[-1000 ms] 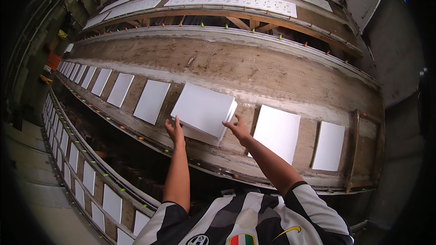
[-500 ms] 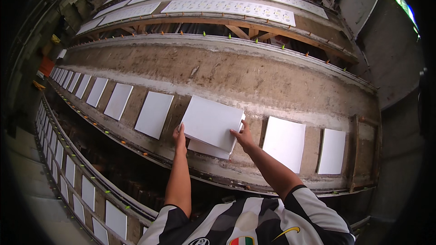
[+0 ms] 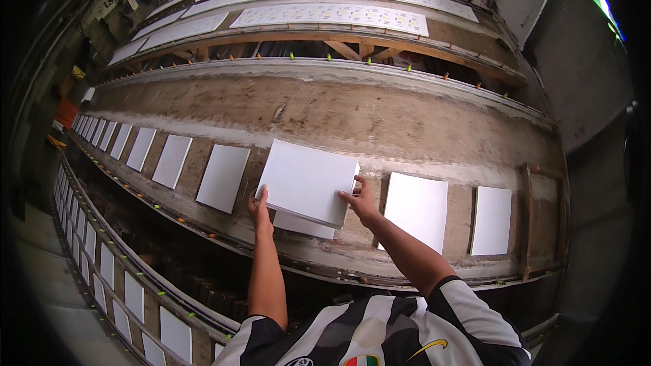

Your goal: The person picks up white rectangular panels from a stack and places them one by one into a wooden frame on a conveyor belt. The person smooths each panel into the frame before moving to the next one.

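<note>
A stack of white rectangular sheets is gripped at both ends, my left hand at its left edge and my right hand at its right. Both thumbs lie over the top sheet, and the other fingers are mostly hidden at the sides and underneath. Below the stack's near edge, part of another white sheet shows on the long brown table. A single sheet lies to the left of my hands, and another lies to the right, behind my right forearm.
More single sheets run in a row to the far left, and one lies near the wooden frame at the table's right end. Another table with sheets stands at lower left. Farther tables hold long printed white strips.
The stack and both hands sit slightly farther left in the picture, and the whole view has shifted a little. Both hands keep their hold on the stack.
</note>
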Motion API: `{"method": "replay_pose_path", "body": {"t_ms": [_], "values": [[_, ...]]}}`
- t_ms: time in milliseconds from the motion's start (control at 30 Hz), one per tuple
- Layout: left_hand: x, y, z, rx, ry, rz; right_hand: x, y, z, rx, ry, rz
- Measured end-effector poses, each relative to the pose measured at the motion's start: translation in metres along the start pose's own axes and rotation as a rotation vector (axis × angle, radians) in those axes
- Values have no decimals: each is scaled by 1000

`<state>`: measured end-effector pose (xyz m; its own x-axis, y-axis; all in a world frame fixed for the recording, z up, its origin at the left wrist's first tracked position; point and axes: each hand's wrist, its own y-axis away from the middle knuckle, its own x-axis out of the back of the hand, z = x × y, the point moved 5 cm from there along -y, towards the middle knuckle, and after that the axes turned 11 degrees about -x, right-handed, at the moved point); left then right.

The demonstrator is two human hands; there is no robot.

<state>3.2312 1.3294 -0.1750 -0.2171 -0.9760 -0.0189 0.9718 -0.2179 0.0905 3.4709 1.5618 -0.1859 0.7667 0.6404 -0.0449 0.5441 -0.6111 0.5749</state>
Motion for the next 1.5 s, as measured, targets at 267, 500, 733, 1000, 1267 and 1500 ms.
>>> {"method": "replay_pose_path", "body": {"t_ms": [267,500,733,1000,1267,1500], "values": [[-92,87,28,59,0,-221,138,31,-28,131,-25,72],[-225,235,12,77,-27,-528,343,94,-8,127,-104,191],[-345,393,-39,171,-127,-683,532,158,39,102,27,373],[-405,474,-80,136,-199,-730,629,171,77,84,-70,349],[-409,481,-83,34,-292,-716,641,154,91,46,-33,312],[-399,484,-64,-311,-462,-596,617,184,6,182,952,665]]}}
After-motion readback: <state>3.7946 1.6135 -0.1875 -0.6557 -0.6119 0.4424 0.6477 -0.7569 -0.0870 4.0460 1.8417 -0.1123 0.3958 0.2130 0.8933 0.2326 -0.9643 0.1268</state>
